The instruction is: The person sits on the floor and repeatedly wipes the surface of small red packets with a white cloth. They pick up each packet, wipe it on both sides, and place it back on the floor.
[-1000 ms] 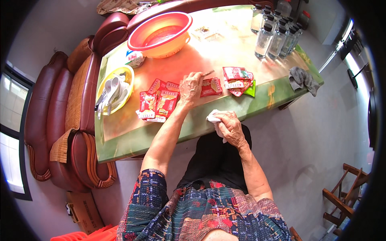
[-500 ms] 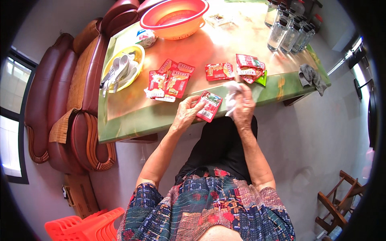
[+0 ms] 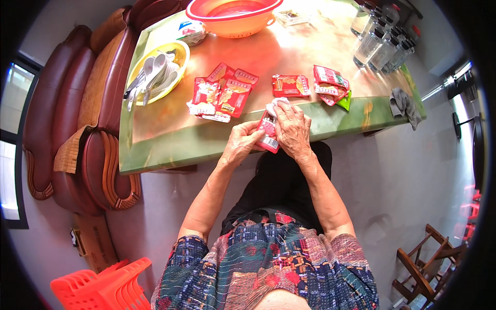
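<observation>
at the centre of the frame, a flat red foil packet with a pale barcode panel (image 3: 268, 139) is held just off the near edge of the green-and-orange marbled table (image 3: 170, 154). it is gripped by the left hand (image 3: 243, 140), whose thumb and fingers are clamped on its left side. a crumpled white cloth (image 3: 277, 104) is bunched under the right hand (image 3: 293, 128); the fingers there are kept together and curled over it, though whether the packet's far side is also pinched by them cannot be told. half a second ago the packet was held apart from the cloth, its printed face in full view; now the two have been brought together and the packet's upper right is covered, so wiping of that face seems to be under way. left of centre, a loose cluster of red foil packets (image 3: 227, 93) is left untouched; a single red packet lying flat (image 3: 291, 86) is seen just above the hands, and a small overlapping red stack (image 3: 330, 82) is seen farther right.
</observation>
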A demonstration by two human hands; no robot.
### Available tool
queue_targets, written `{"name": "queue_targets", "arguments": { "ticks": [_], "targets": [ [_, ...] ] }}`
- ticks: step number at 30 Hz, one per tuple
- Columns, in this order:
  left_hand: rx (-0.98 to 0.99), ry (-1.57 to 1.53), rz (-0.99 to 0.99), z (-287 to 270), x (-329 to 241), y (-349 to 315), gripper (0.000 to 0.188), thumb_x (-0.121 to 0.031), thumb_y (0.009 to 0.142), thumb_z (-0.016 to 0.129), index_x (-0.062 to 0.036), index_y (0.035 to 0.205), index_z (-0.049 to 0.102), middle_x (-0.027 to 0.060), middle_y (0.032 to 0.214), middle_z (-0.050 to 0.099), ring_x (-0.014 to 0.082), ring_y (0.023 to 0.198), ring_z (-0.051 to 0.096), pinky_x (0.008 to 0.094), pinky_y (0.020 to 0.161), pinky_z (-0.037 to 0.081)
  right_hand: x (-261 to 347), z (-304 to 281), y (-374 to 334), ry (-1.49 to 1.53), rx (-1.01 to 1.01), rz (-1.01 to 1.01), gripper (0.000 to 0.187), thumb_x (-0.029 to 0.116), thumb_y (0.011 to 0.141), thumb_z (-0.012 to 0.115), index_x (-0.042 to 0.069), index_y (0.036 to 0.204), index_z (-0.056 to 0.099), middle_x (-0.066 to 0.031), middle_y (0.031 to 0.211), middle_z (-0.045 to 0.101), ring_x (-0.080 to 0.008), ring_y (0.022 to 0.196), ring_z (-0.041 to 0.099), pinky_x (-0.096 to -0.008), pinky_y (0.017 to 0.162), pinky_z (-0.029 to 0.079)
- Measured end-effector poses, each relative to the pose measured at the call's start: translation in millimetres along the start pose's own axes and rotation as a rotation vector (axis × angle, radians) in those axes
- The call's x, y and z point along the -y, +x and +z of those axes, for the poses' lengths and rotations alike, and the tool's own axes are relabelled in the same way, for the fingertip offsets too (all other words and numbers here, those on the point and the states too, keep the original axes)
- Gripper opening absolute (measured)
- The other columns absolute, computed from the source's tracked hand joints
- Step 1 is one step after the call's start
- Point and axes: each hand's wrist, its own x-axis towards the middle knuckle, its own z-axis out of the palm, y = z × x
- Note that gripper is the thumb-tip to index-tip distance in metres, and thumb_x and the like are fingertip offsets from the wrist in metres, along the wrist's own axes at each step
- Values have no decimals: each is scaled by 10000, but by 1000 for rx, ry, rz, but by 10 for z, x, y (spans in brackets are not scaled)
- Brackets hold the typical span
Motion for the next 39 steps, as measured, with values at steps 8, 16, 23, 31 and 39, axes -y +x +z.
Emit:
{"name": "queue_targets", "arguments": {
  "ticks": [8, 16, 23, 31, 39],
  "targets": [
    [57, -107, 46, -85, 97, 47, 305, -142, 945, 575, 28, 1198, 586, 79, 995, 678, 122, 815, 664, 255, 707, 565, 196, -263, -181, 330, 134, -190, 451, 103, 830, 593, 34, 1272, 539, -101, 1367, 503, -276, 1316, 414, -416, 1027, 317],
    [48, -95, 10, -52, 53, 19, 332, -145, 943, 591, 18, 1232, 569, 63, 1036, 669, 123, 850, 660, 281, 738, 571, 205, -118, -183, -4, 55, -75, 506, 197, 853, 605, 39, 1322, 500, -79, 1389, 480, -270, 1231, 443, -390, 972, 332],
    [-12, -127, 63, 53, 77, -22, 349, -122, 940, 591, 37, 1249, 557, 68, 1019, 675, 117, 808, 658, 270, 726, 569, 143, -45, -194, -259, -4, 45, 546, 214, 827, 620, -7, 1310, 496, -155, 1335, 493, -295, 1095, 477, -426, 849, 428],
    [-26, -82, 79, 26, 88, -9, 340, -129, 932, 602, 31, 1231, 572, 74, 987, 683, 104, 783, 653, 255, 690, 563, 290, -393, -482, 196, 171, -167, 429, 62, 820, 602, -27, 1236, 540, -213, 1235, 497, -370, 1091, 496, -434, 952, 431],
    [-40, -184, -77, 1, 9, 20, 465, -403, 990, 459, 2, 1180, 587, 98, 998, 674, 175, 877, 668, 354, 766, 569, 105, -33, 49, 215, -36, -15, 390, 119, 867, 570, 27, 1246, 555, -160, 1299, 519, -339, 1196, 436, -441, 990, 354]
  ]
}}
